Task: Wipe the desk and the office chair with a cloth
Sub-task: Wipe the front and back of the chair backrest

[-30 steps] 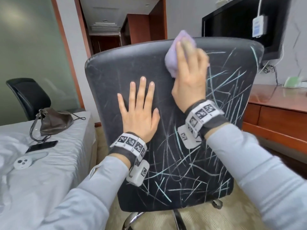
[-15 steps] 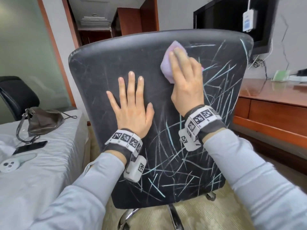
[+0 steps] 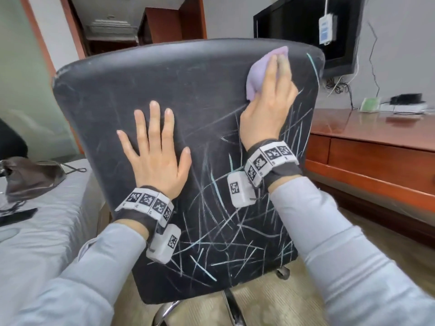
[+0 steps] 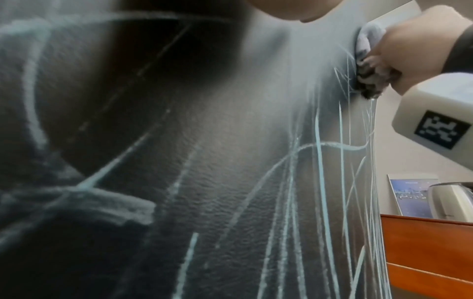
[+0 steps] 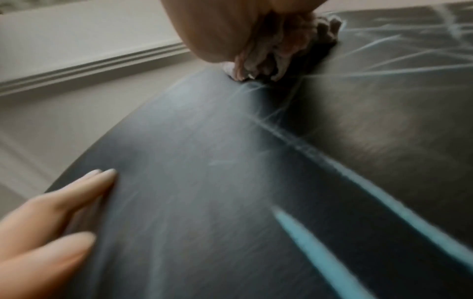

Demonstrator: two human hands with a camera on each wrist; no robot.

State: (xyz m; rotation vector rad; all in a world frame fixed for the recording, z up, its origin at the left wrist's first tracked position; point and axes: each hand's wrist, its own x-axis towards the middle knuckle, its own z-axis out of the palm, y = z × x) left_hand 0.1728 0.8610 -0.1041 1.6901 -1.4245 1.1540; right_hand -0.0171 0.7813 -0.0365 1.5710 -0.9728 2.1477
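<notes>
A black office chair shows me its back, scribbled with pale blue and white marks over its lower and right parts. My right hand presses a lilac cloth against the upper right corner of the back, fingers laid over it. The cloth is bunched under that palm in the right wrist view, and bunched too in the left wrist view. Below and to the left, my left hand lies flat on the chair back with its fingers straight and spread, holding nothing.
A reddish wooden desk stands right of the chair, with a small green item and cables on it, below a wall screen. A bed at the left carries a brown bag and a phone. The chair's chrome base stands on carpet.
My right hand has slid the cloth from the top middle of the chair back to its upper right corner, where fewer marks show. The left hand has stayed flat on the back.
</notes>
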